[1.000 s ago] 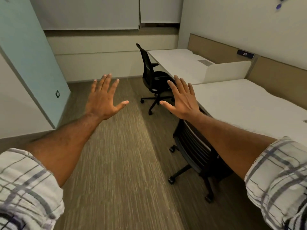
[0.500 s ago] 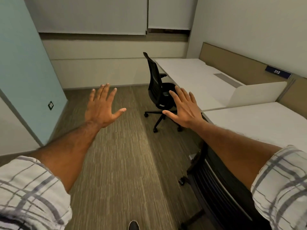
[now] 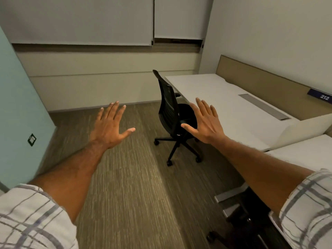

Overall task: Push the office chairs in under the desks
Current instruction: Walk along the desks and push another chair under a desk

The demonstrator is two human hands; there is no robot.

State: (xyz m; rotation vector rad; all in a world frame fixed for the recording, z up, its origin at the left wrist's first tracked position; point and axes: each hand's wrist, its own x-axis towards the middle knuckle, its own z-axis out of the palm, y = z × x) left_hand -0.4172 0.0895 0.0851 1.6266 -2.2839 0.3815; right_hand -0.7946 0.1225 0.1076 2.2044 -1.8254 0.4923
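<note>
A black mesh-backed office chair [image 3: 169, 108] on castors stands ahead, pulled out from the far white desk [image 3: 221, 99], its seat partly under the desk edge. My left hand [image 3: 109, 126] is stretched out with fingers spread, empty, left of the chair and apart from it. My right hand [image 3: 204, 121] is also spread and empty, in front of the chair's seat from my view; I cannot tell whether it touches. A second black chair [image 3: 246, 225] shows at the bottom right under my right arm, beside the near white desk [image 3: 305, 155].
A low white divider [image 3: 309, 130] separates the two desks, with a tan back panel [image 3: 265, 87] and a "212" sign [image 3: 321, 96] behind. A pale blue partition [image 3: 19, 112] stands on the left. Brown striped carpet [image 3: 125, 186] runs between partition and desks.
I have moved forward along the aisle; the far chair is nearer and larger. The near chair has slid to the bottom right corner. Both hands stay spread and empty.
</note>
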